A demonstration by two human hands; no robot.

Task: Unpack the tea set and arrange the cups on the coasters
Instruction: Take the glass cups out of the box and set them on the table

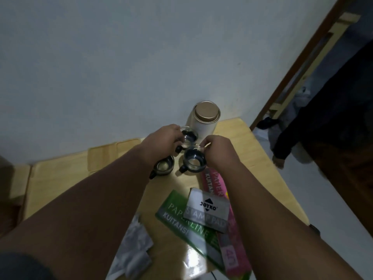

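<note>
Three glass cups with black handles stand close together on the wooden table. My left hand grips the far cup by its left side. My right hand holds the rim of the middle cup from the right. The third cup stands free at the left, partly hidden by my left forearm. No coasters can be made out under the cups.
A clear jar with a bronze lid stands behind the cups by the wall. A green receipt book, a pink one and a grey stamp pad box lie in front. Crumpled plastic wrap lies near the front edge.
</note>
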